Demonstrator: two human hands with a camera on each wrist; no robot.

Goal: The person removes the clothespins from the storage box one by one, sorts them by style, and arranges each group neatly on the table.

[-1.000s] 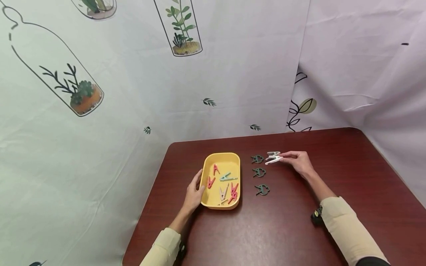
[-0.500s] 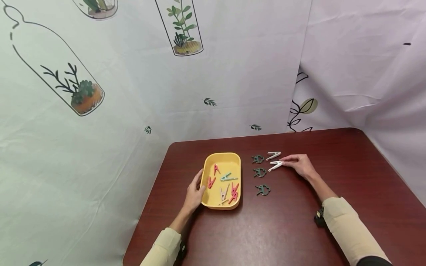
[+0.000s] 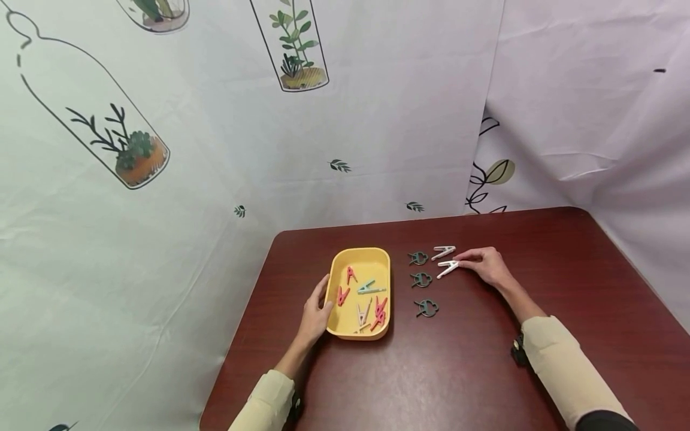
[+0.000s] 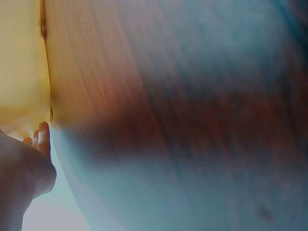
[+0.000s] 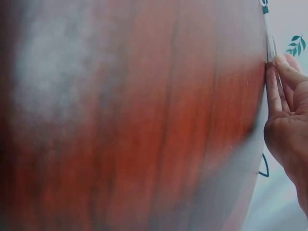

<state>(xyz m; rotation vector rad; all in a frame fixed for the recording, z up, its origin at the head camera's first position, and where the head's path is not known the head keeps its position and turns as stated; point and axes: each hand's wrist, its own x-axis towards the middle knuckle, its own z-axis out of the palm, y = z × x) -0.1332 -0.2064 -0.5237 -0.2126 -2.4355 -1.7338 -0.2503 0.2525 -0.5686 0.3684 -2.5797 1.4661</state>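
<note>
My right hand (image 3: 487, 265) pinches one end of a white clothespin (image 3: 447, 267) between thumb and fingertips, low over the table. Just behind it lies a second white clothespin (image 3: 444, 251). Left of these, green round-bodied clips stand in a column: a far clip (image 3: 418, 258), a middle clip (image 3: 421, 279) and a near clip (image 3: 427, 307). My left hand (image 3: 314, 311) grips the left side of a yellow plastic bin (image 3: 384, 263), thumb at the rim and fingers along the outer wall. Inside are several pink clothespins (image 3: 342, 296), a mint clothespin (image 3: 370, 287) and a beige clothespin (image 3: 363, 312).
The dark red-brown table (image 3: 431, 371) has rounded far corners. Behind it hangs a white backdrop (image 3: 377, 131) printed with plants in jars, close to the table's far and left edges. The wrist views show mostly blurred tabletop.
The right hand has brought its white clothespin nearer and slightly right, from overlapping the other white one to just in front of it. The left hand and bin have stayed put.
</note>
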